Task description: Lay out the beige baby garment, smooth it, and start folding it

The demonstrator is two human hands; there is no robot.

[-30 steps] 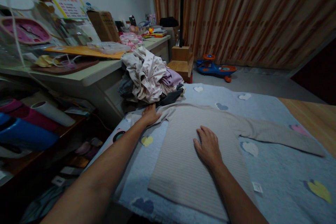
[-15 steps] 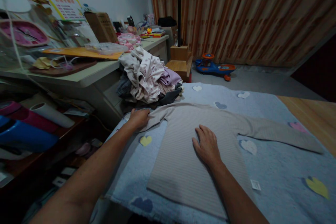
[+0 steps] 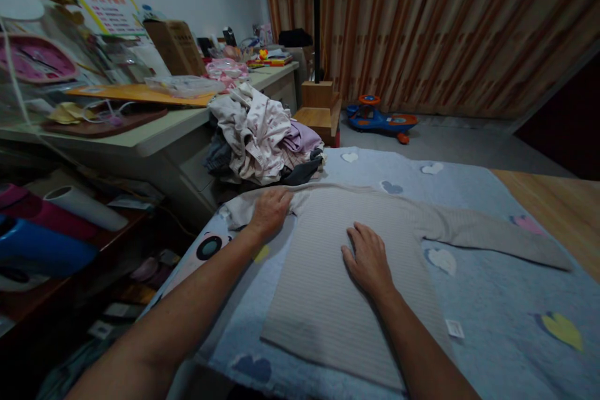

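Left hand (image 3: pixel 270 212): we log it open, palm down on the shoulder of the top.
Right hand (image 3: pixel 369 261): open, flat on the chest.
Garment: beige ribbed long-sleeved top (image 3: pixel 328 287), spread at 12 o'clock on a pale blue heart-print quilt (image 3: pixel 497 306).
Nearby: crumpled pile of clothes (image 3: pixel 255 137), 11 o'clock.

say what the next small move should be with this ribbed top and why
Probably bring the right hand over to the long sleeve and lay it in across the ribbed top. The body lies flat on the blue quilt, the left hand is pressing the opposite shoulder, and this sleeve is the part stretched out away from the body.
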